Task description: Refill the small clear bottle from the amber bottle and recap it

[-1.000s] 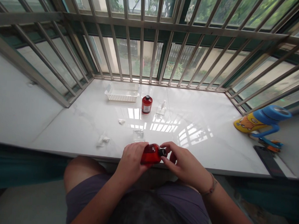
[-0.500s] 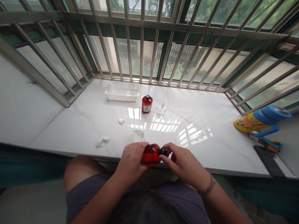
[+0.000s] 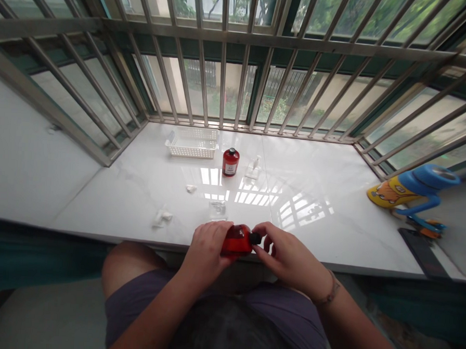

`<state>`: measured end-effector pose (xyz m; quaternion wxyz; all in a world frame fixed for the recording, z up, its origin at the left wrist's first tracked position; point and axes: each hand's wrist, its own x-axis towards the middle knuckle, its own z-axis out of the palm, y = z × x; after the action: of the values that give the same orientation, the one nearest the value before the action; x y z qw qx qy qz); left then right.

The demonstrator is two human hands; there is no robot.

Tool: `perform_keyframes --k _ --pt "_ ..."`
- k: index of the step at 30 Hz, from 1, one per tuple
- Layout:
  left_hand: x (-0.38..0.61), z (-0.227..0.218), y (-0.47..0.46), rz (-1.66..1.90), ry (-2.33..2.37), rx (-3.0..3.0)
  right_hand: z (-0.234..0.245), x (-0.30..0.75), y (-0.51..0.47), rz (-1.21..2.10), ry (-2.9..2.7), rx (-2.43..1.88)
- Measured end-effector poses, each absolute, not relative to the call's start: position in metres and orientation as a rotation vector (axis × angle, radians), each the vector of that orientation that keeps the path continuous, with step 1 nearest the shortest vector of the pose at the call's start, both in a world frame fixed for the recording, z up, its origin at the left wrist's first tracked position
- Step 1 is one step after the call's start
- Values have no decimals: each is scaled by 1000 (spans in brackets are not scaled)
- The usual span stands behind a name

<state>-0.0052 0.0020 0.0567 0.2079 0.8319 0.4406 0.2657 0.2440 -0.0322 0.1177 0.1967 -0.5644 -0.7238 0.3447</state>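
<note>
A red see-through bottle (image 3: 238,240) lies tilted on its side at the counter's front edge, its neck pointing right. My left hand (image 3: 209,243) is wrapped round the bottle's body and hides its base. At the neck sits a black cap (image 3: 255,238). The thumb and forefinger of my right hand (image 3: 281,250) bracket this cap from both sides, with its end showing between them. Just beyond the bottle lies a small clear plastic packet (image 3: 217,209). Farther back stands a second red bottle (image 3: 230,163) with a black cap and white label, upright.
A white perforated basket (image 3: 191,150) and a small clear pump bottle (image 3: 253,168) stand farther back. Crumpled white scraps (image 3: 162,217) lie at left. On the right are a blue-and-yellow water bottle (image 3: 412,186) and a dark phone (image 3: 422,252). Metal bars (image 3: 243,81) line the window.
My right thumb and forefinger have loosened a little around the cap, so more of it shows. The left hand keeps its hold on the bottle. The view has shifted slightly.
</note>
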Motion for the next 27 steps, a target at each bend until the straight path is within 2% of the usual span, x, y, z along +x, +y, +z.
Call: perform_keyframes --k 27 --pt "-6 56 -1 779 1221 2387 110 241 -32 1030 -1922 -1541"
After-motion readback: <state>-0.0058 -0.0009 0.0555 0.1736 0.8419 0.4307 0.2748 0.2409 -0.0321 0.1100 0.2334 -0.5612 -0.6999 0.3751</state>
